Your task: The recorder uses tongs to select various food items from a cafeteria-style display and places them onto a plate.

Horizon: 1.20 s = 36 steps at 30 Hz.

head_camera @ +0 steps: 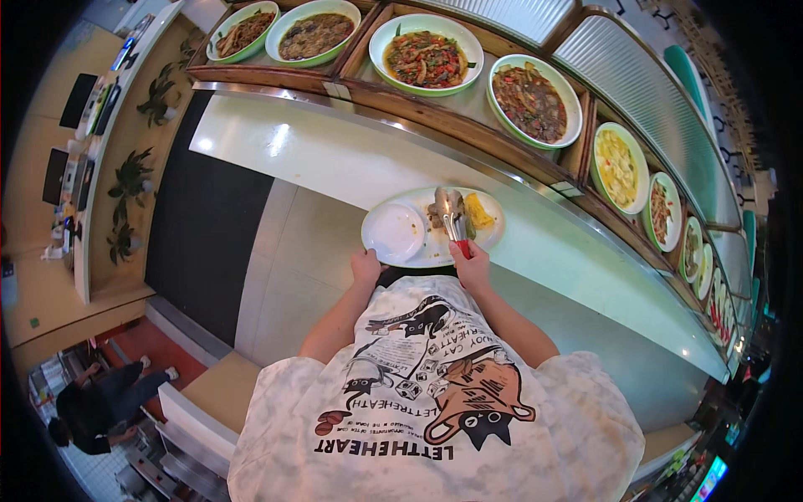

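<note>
My left hand (367,266) grips the near left rim of an oval white plate (433,254), thumb over the edge. Inside the plate's left half is a round white dish or compartment (393,229) with a few food specks. My right hand (473,261) is closed around the red handle of metal tongs (450,223) at the plate's near right edge. The tongs' tips overlap a grey-brown piece of food (446,202); whether they grip it cannot be told. A yellow piece of food (480,210) lies to its right.
Beyond the plate runs a white counter ledge (276,138). Above it, a wooden display rack (401,103) bears several dishes, including a bowl of red-pepper stir-fry (426,59) and a yellow dish (618,166). Ribbed glass panels (627,69) stand behind. Another person (88,408) is at lower left.
</note>
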### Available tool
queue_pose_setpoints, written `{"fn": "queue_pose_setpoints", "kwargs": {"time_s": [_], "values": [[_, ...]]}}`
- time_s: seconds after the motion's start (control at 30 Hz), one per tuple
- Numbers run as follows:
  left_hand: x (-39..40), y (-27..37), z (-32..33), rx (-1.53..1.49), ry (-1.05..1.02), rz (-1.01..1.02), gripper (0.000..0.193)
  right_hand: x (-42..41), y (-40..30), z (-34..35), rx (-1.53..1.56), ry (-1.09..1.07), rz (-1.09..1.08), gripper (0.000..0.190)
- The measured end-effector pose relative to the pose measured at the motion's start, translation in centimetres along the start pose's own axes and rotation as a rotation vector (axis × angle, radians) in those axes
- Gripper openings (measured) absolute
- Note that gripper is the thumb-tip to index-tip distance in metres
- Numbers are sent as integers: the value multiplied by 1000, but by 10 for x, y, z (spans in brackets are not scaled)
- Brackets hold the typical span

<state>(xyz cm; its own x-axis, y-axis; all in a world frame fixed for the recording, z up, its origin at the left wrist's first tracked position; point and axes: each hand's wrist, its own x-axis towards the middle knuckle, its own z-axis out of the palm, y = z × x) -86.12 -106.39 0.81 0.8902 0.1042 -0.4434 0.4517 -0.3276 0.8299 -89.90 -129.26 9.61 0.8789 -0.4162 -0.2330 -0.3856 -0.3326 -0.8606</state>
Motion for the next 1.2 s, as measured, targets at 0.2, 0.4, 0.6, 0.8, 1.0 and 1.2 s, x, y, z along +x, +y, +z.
{"fn": "queue_pose_setpoints", "kwargs": {"time_s": [0.2,0.4,0.6,0.8,1.0,1.2], "values": [[-10,18,-1,-371,118,-400,22,9,-23,-10,-7,-112,-43,24],[-6,-14,12,-241,126,-357,25,17,-21,-46,22,-123,0,24],[-5,-14,12,9,123,-183,28,35,2,-76,-2,-101,-19,28],[11,2,4,65,191,-328,27,47,-6,-88,-74,-42,-101,29],[29,22,-12,214,100,-196,25,46,-6,-73,-138,-113,-122,33],[75,40,-34,-213,-26,-302,24,43,-30,-20,-197,-106,-147,37]]}}
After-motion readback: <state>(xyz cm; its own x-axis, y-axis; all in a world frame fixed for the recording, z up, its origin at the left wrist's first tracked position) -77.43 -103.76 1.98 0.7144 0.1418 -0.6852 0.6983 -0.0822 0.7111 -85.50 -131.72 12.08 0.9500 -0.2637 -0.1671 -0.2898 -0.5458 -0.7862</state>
